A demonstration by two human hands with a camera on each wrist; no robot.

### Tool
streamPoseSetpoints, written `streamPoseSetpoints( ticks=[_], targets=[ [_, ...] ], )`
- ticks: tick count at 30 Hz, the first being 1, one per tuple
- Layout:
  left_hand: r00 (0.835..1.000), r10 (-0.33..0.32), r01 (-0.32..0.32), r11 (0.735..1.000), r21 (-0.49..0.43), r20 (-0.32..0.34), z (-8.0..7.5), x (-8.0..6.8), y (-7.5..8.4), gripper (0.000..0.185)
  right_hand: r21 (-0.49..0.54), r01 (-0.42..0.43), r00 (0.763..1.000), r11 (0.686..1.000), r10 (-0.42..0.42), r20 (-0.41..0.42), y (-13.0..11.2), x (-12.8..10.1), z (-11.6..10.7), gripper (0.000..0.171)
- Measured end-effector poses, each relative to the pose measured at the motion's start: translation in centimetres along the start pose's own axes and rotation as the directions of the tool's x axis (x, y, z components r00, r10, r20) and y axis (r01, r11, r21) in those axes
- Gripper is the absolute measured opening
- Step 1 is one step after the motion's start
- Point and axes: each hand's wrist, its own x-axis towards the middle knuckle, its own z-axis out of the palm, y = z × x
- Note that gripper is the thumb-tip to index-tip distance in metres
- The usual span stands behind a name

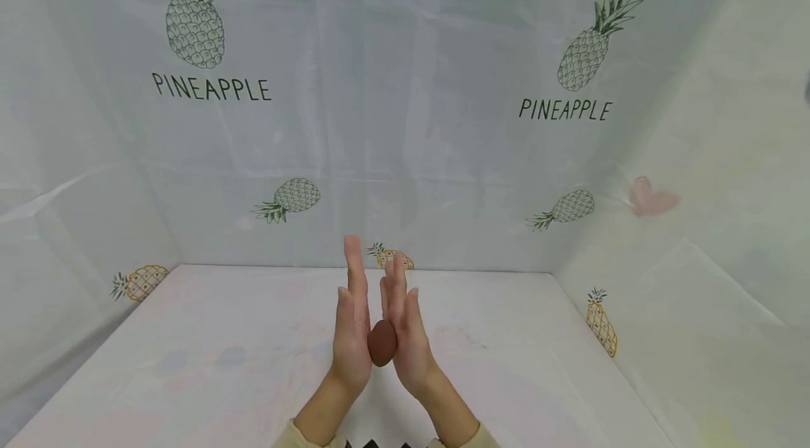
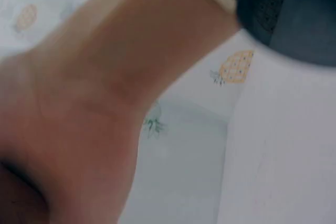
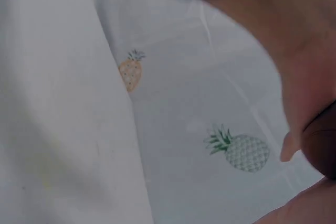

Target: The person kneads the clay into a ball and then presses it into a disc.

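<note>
A smooth brown egg-shaped lump (image 1: 382, 343), which looks like modelling clay, sits between two upright palms in the head view. My left hand (image 1: 352, 339) presses it from the left, fingers straight and pointing up and away. From the other side my right hand (image 1: 411, 346) presses with its fingers also straight. The left wrist view shows the heel of the left hand (image 2: 79, 145) and part of the dark lump (image 2: 21, 200) at the lower left corner. At the right edge of the right wrist view, the lump (image 3: 321, 142) lies against the right palm (image 3: 310, 85).
A pale cloth-covered table (image 1: 266, 349) spreads below the hands. Behind it hangs a light curtain (image 1: 392, 117) printed with pineapples, and similar sheets close in the left and right sides.
</note>
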Motion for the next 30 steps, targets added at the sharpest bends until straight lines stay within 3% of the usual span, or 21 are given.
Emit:
streamPoseSetpoints(
  ticks=[5,9,16,24,30],
  targets=[
    [0.998,-0.02,0.024,0.998,0.065,-0.06,-1.0,0.7,-1.0,0.063,0.008,0.048,0.998,0.999,-0.049,0.039,-1.2,-0.4,0.9,0.06],
    [0.994,-0.08,0.088,0.992,0.094,-0.08,-1.1,0.7,-2.1,0.061,0.006,0.11,0.993,0.994,-0.11,0.036,-2.4,-0.8,1.0,0.062],
    [0.988,-0.151,0.153,0.984,0.088,-0.025,0.5,-0.1,-3.3,0.062,0.062,0.154,0.988,0.986,-0.152,-0.04,-2.8,-0.7,-0.1,0.061],
    [0.984,-0.156,0.156,0.988,0.01,0.087,2.3,-1.1,-2.6,0.057,-0.02,0.208,0.966,0.978,-0.208,-0.156,-2.6,-0.2,-1.5,0.06],
    [0.992,-0.107,0.107,0.994,0.015,0.072,2.7,-1.3,-1.1,0.059,-0.037,0.154,0.967,0.987,-0.158,-0.201,-1.4,0.1,-1.7,0.059]
  ],
)
